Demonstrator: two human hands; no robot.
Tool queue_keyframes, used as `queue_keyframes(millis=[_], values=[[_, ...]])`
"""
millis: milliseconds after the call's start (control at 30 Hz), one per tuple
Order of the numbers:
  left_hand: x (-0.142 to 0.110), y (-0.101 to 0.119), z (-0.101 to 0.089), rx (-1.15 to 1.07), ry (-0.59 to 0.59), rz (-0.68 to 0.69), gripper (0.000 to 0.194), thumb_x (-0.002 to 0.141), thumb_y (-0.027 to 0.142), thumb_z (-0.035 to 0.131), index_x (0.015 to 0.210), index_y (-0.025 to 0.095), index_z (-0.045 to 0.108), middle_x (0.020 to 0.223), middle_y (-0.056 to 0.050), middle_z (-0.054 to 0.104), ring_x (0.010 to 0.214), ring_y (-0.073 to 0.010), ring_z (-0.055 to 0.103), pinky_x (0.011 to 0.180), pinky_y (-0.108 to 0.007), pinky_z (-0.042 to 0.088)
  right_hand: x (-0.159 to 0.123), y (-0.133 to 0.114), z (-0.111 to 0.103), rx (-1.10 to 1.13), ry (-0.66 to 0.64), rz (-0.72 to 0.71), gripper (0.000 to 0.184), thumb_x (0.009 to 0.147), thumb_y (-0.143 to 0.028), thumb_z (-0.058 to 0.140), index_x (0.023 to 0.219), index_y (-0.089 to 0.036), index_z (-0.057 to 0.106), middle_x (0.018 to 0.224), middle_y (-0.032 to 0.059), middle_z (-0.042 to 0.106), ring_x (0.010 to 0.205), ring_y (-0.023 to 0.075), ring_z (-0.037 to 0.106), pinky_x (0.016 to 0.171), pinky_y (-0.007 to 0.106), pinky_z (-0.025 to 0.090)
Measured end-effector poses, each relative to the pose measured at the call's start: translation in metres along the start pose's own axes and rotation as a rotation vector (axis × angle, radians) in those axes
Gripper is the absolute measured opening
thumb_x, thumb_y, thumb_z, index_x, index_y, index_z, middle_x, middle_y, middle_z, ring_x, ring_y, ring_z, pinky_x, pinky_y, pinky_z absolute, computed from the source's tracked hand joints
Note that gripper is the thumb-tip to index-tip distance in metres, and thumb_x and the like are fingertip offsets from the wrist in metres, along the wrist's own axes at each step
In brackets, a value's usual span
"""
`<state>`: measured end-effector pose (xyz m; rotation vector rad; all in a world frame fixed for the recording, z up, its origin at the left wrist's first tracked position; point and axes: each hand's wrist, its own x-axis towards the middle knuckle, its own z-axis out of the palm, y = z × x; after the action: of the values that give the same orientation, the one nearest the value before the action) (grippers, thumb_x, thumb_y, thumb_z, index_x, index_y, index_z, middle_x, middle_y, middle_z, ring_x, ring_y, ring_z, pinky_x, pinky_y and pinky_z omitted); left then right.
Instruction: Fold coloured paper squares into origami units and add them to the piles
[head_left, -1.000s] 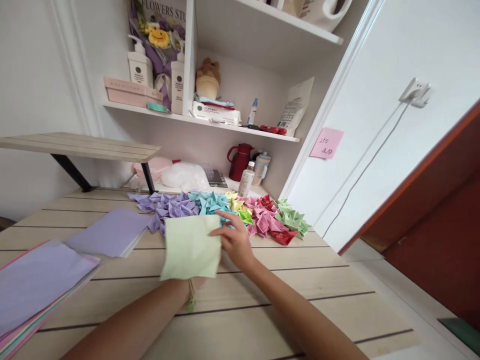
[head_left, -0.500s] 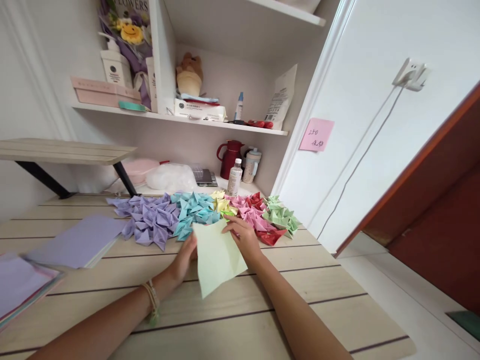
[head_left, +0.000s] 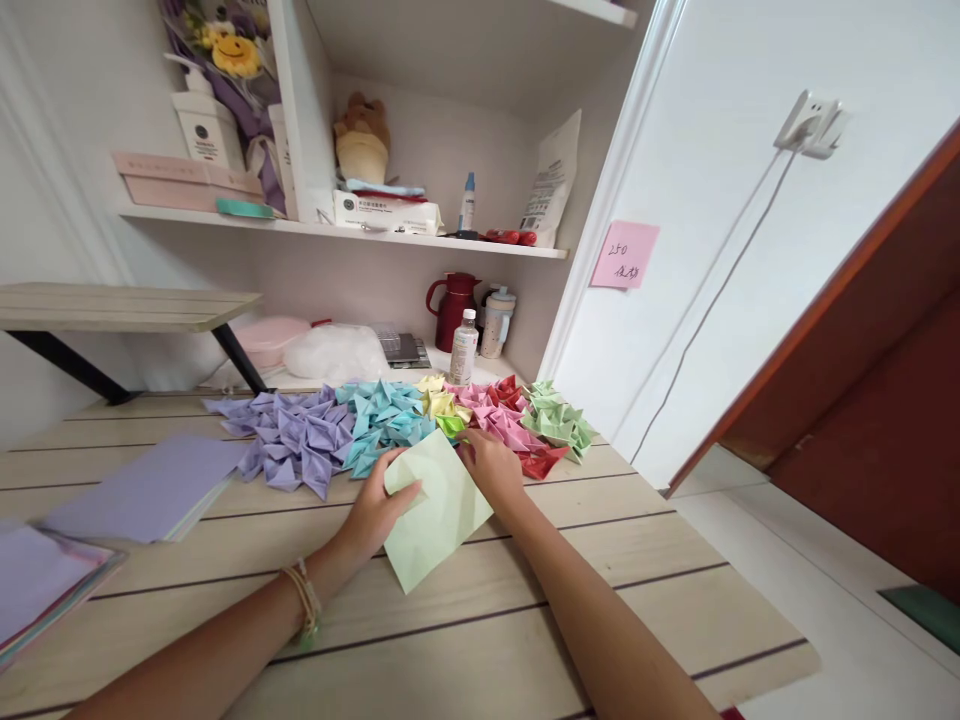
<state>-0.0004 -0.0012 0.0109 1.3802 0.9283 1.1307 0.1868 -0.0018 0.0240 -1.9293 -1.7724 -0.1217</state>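
A pale green sheet of paper (head_left: 439, 515) is held tilted above the table in front of me. My left hand (head_left: 379, 505) grips its left edge, thumb on top and fingers underneath. At the upper right edge, my right hand (head_left: 491, 468) has its fingers curled against the same sheet, with the fingertips partly hidden. Just beyond the paper lie folded paper pieces in colour groups: purple (head_left: 296, 440), blue (head_left: 386, 415), yellow (head_left: 442, 400), pink (head_left: 495, 415), red (head_left: 544, 462) and green (head_left: 559, 425). A bright green folded piece (head_left: 451, 426) is close to my right fingers.
Purple paper sheets (head_left: 142, 485) and another coloured stack (head_left: 45, 580) lie at the left. A small raised wooden shelf (head_left: 127, 305) stands behind them. Past the folded pieces are a clear bottle (head_left: 464, 350), a red jug (head_left: 454, 310) and a cup (head_left: 497, 322).
My left thumb has come over the front of the green sheet, and the sheet has turned slightly. My right hand has shifted a little along its upper edge. The view has moved slightly.
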Motion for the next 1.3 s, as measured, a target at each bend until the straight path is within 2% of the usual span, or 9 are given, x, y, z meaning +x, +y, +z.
queue_keyframes(millis=[167,300,433,567,633,767,1000,1167,1300], values=[[-0.002,0.006,0.001,-0.026,0.034,-0.021,0.044,0.064,0.027,0.068,0.105,0.020,0.053,0.096,-0.005,0.065,0.089,-0.0245,0.062,0.075,-0.035,0.049,0.001,-0.002,0.002,0.010,0.021,0.000,0.024,0.085,-0.024,0.046,0.101,-0.028,0.064,0.097,0.0029,0.069,0.081,0.0189,0.063,0.059,0.024,0.044],[-0.006,0.017,0.002,-0.088,0.105,-0.075,0.042,0.067,0.021,0.060,0.108,0.022,0.052,0.098,-0.004,0.065,0.086,-0.0226,0.062,0.074,-0.032,0.048,0.005,0.005,-0.007,0.055,0.139,0.021,0.032,0.085,-0.023,0.043,0.112,-0.026,0.060,0.114,0.0055,0.063,0.094,0.0238,0.061,0.068,0.030,0.046],[-0.005,0.015,0.001,-0.113,0.087,-0.073,0.046,0.067,0.021,0.060,0.112,0.023,0.050,0.094,-0.003,0.065,0.080,-0.0215,0.062,0.070,-0.031,0.048,0.006,0.031,-0.026,0.222,0.394,0.198,0.039,0.084,-0.029,0.043,0.120,-0.019,0.056,0.126,0.0142,0.052,0.102,0.0336,0.056,0.075,0.042,0.044],[0.000,0.002,-0.003,-0.134,0.087,-0.050,0.048,0.067,0.021,0.059,0.114,0.022,0.049,0.093,-0.002,0.065,0.076,-0.0195,0.062,0.068,-0.029,0.047,0.003,0.047,-0.038,0.312,0.420,0.296,0.032,0.081,-0.032,0.047,0.105,-0.017,0.065,0.135,0.0169,0.042,0.093,0.0321,0.059,0.076,0.044,0.043],[0.003,-0.003,-0.007,-0.179,0.091,-0.057,0.048,0.068,0.022,0.057,0.115,0.023,0.048,0.089,-0.001,0.065,0.070,-0.0183,0.062,0.065,-0.028,0.047,0.003,0.041,-0.039,0.434,0.345,0.217,0.031,0.081,-0.035,0.049,0.100,-0.019,0.066,0.131,0.0138,0.047,0.087,0.0262,0.060,0.078,0.041,0.043],[0.002,-0.004,-0.014,-0.248,0.123,-0.016,0.042,0.067,0.021,0.057,0.109,0.023,0.051,0.081,0.002,0.065,0.066,-0.0172,0.061,0.057,-0.024,0.045,0.001,0.014,-0.038,0.710,0.053,0.025,0.039,0.076,-0.045,0.056,0.104,-0.018,0.065,0.101,0.0080,0.067,0.077,0.0206,0.061,0.073,0.034,0.046],[-0.005,0.004,-0.009,-0.304,0.084,-0.013,0.055,0.061,0.025,0.072,0.112,0.022,0.050,0.082,-0.001,0.069,0.065,-0.0185,0.064,0.059,-0.027,0.049,-0.011,-0.006,-0.029,0.969,-0.351,-0.127,0.030,0.068,-0.044,0.067,0.074,-0.015,0.068,0.067,0.0013,0.066,0.058,0.0157,0.058,0.048,0.023,0.042],[-0.008,0.005,-0.005,-0.364,0.045,-0.030,0.052,0.057,0.020,0.077,0.105,0.018,0.058,0.096,-0.007,0.070,0.085,-0.0233,0.065,0.073,-0.032,0.051,-0.009,-0.002,-0.018,1.119,-0.384,-0.102,0.030,0.073,-0.042,0.062,0.089,-0.016,0.063,0.058,-0.0010,0.061,0.046,0.0124,0.052,0.040,0.021,0.037],[-0.005,0.004,-0.009,-0.372,0.046,-0.044,0.038,0.058,0.019,0.074,0.095,0.015,0.064,0.083,-0.006,0.071,0.075,-0.0210,0.066,0.064,-0.029,0.052,-0.007,0.003,-0.013,1.232,-0.434,-0.079,0.033,0.076,-0.039,0.058,0.102,-0.018,0.060,0.063,-0.0002,0.063,0.050,0.0130,0.055,0.044,0.022,0.042]])
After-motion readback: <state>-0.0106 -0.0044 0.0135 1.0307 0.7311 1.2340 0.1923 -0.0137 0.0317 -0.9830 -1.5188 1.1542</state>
